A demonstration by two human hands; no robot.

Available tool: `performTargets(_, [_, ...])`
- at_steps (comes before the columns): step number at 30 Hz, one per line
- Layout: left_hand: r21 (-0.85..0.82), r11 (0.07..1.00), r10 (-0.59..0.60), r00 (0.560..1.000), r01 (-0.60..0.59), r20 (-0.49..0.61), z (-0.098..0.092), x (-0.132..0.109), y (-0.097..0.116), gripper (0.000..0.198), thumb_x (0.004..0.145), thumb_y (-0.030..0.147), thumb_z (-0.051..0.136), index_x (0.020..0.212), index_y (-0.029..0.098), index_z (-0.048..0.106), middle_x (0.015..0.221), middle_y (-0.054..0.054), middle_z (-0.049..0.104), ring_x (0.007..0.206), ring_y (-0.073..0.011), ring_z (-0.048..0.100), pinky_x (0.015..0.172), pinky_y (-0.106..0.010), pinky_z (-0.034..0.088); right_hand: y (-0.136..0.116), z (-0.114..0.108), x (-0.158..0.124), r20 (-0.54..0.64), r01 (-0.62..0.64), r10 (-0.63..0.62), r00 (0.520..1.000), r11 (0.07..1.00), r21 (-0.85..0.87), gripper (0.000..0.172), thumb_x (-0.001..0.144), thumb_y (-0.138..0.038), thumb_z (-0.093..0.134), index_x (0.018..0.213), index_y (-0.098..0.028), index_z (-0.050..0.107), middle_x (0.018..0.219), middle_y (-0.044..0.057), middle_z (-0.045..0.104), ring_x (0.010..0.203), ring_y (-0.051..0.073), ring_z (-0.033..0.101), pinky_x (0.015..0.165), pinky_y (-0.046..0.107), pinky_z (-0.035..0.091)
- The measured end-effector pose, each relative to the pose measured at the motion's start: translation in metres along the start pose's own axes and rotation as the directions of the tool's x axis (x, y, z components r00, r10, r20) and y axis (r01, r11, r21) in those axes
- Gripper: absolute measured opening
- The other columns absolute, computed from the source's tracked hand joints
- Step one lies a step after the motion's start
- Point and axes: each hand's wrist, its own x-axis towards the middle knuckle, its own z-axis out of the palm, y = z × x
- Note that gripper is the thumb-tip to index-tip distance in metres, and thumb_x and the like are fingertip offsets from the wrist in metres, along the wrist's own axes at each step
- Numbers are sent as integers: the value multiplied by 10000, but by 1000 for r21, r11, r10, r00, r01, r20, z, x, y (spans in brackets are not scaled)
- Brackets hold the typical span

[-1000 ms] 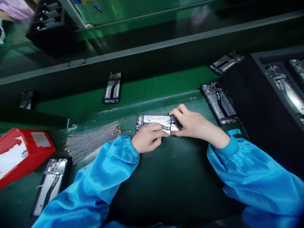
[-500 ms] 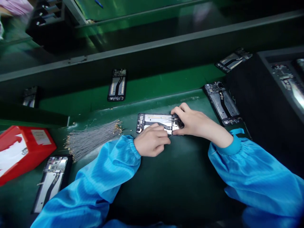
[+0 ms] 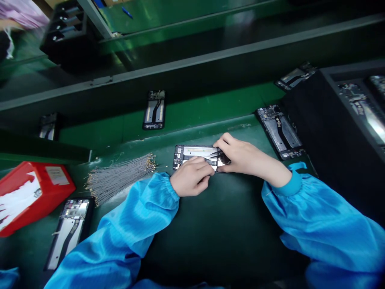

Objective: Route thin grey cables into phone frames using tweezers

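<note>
An opened phone (image 3: 197, 151) lies sideways on the green bench, its inner metal plate and boards showing. My left hand (image 3: 192, 176) rests over its lower edge with the fingers curled together; whatever they pinch is hidden. From above the phone's right end, my right hand (image 3: 237, 154) is closed around dark tweezers (image 3: 215, 153), whose points reach left over the metal plate. The right end of the phone is partly covered by that hand. Left of my left hand lies a bundle of thin grey coaxial cables (image 3: 120, 176) with gold-coloured ends.
A red bin (image 3: 57, 196) stands at the left, with another opened phone (image 3: 67, 237) beside it. More opened phones lie along the back (image 3: 154, 110) and at the right (image 3: 279, 132). A black box (image 3: 325, 124) holding phones stands at the right. A person's pink sleeve (image 3: 25, 12) shows at upper left.
The view has shifted slightly, moving the surroundings a little rightward at the left. The tweezers' points show more clearly over the phone. Both hands stay at the phone, with small finger movements.
</note>
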Motion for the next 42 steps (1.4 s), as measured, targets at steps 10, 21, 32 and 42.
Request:
performTargets(10, [-44,978,-208,973,205,-98,4,3,0,100,768,98,408,761,169,478,660,-1,491,680,-143,435,647,-250,383,-3,2,4,-22,64,-65,998,997,-52,480,677,-384,662,1045,-168,443,973,58,466,835,207,522,624,288,410])
performTargets(21, [43,982,-182,980,186,-77,7,3,-3,161,820,147,400,781,159,555,732,-37,537,724,-158,460,698,-275,409,-5,1,8,2,42,-42,999,997,-70,431,658,-390,664,957,-175,439,960,53,461,770,182,524,515,248,325])
performTargets(32, [40,984,-172,981,176,-85,5,3,-2,160,815,147,404,787,160,561,731,-36,535,713,-156,456,689,-274,406,-9,1,10,13,45,-44,999,993,-113,356,674,-366,618,903,-183,416,932,54,451,729,173,507,476,248,277])
performTargets(42, [-86,996,-33,999,30,-23,-2,1,-6,169,746,96,386,738,168,538,642,-11,516,656,-138,438,664,-252,387,-9,4,7,12,14,-13,1000,996,-83,349,658,-334,602,908,-183,411,943,60,436,801,200,502,572,275,357])
